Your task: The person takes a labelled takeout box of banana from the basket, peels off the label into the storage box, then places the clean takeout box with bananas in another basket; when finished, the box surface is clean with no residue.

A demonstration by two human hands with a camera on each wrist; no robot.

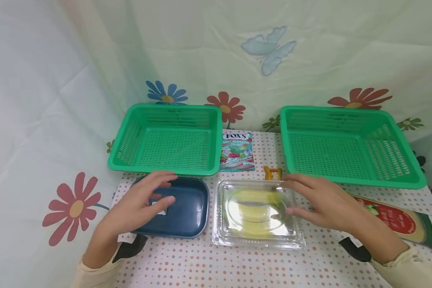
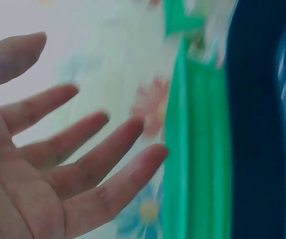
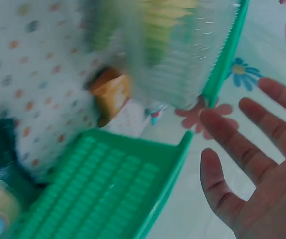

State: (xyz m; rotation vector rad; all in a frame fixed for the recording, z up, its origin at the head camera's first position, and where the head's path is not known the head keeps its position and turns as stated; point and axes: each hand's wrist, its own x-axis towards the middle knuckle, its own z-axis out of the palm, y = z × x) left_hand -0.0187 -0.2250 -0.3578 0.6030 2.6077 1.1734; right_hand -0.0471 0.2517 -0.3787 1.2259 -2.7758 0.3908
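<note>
My left hand (image 1: 138, 204) hovers over the left side of a dark blue tray (image 1: 189, 218), fingers loosely spread and holding nothing. Partly hidden behind its thumb, a small printed packet (image 1: 162, 210) lies in the tray. Beside the tray sits a clear plastic clamshell box (image 1: 259, 243), its lid down over long yellow pieces (image 1: 253, 218). My right hand (image 1: 327, 202) reaches in from the right, its fingertips overlapping the box's right edge in the head view. The right wrist view shows the right palm (image 3: 277, 199) bare, with fingers apart.
Two green baskets stand at the back, one left (image 1: 165, 172) and one right (image 1: 353, 182). Between them are a FOX'S candy bag (image 1: 237, 154) and a small orange-yellow packet (image 1: 272, 173). A long red-labelled packet (image 1: 399, 218) lies by my right forearm. A flowered curtain (image 1: 187, 56) hangs behind.
</note>
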